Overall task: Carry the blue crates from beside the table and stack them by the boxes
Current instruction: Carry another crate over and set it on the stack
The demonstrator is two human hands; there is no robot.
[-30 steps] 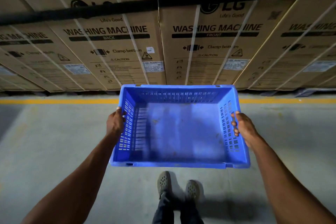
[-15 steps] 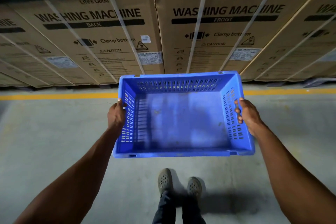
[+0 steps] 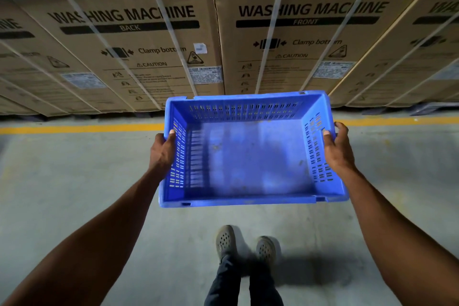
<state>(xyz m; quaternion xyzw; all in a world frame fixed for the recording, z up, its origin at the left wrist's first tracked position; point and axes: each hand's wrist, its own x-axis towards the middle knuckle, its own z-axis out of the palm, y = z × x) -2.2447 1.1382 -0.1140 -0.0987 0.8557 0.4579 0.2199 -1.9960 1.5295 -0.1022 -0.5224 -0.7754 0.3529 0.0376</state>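
Crate-wise, the biggest things in view are the cardboard boxes [image 3: 139, 40] printed WASHING MACHINE, ranged in a row along the far side of the concrete floor [image 3: 62, 194], behind a yellow line [image 3: 82, 128] painted on it. Next in size comes the blue crate [image 3: 248, 156], slotted on its walls and with nothing in it, held in the air over the floor just short of the boxes and above the person's shoes [image 3: 246, 243]. The left hand [image 3: 162, 150] grips the crate's left rim, thumb hooked inside the wall, the other fingers hidden beneath, probably curled under the rim. The right hand [image 3: 336, 148] grips the right rim likewise, thumb pressed on the inner wall, fingers wrapped round outside
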